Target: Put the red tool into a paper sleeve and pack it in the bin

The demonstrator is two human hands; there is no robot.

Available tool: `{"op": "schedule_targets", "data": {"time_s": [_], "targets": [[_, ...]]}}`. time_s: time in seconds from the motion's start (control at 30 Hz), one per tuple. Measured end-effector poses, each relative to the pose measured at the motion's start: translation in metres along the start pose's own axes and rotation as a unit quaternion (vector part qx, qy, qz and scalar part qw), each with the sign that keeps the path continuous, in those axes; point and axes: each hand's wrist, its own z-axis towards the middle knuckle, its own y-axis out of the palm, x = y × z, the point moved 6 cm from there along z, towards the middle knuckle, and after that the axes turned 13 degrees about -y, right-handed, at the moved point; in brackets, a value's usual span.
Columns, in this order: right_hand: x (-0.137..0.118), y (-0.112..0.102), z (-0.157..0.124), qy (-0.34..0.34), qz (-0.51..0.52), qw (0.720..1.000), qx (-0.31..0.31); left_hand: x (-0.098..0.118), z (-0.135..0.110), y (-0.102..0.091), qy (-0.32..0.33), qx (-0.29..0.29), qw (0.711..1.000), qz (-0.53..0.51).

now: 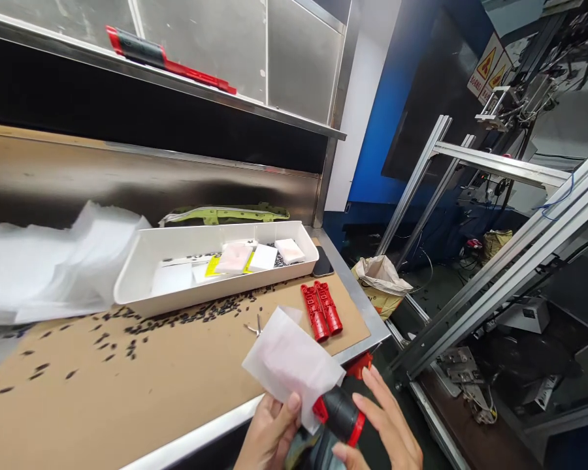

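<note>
Over the front edge of the workbench, my left hand (pixel 273 427) pinches a thin white, translucent bag (pixel 291 356) between thumb and fingers. A pinkish tint shows through the bag. At its lower right end is a red and black plastic part (pixel 342 414), one end against or inside the bag's mouth; I cannot tell which. My right hand (pixel 389 421) curls around this part, thumb below and fingers above. Behind the bag, two red plastic shells (pixel 321 311) lie side by side on the bench. Small metal nippers (pixel 258 325) show partly behind the bag.
A long white tray (pixel 215 287) holds small white and pink blocks and black pieces. Many black bits (pixel 186 318) lie scattered on the brown board (pixel 176 378). White bags (pixel 53 267) are piled left. A phone (pixel 323 262) lies beside the tray; another red-black part (pixel 161 57) rests on the ledge.
</note>
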Motion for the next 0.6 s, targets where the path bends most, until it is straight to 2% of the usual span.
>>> {"op": "schedule_targets", "data": {"time_s": [0.2,0.47,0.6], "targets": [[-0.008,0.007,0.006,0.026,0.0,1.0,0.007,-0.015,-0.009,-0.001,-0.004,0.015,0.999,-0.031],[0.008,0.021,-0.007,0.131,0.048,0.989,-0.054,-0.012,-0.007,-0.003,0.031,0.016,0.999,-0.04],[0.006,0.022,-0.006,0.085,0.015,0.996,-0.031,-0.02,-0.008,-0.002,0.016,0.011,1.0,-0.011]]}}
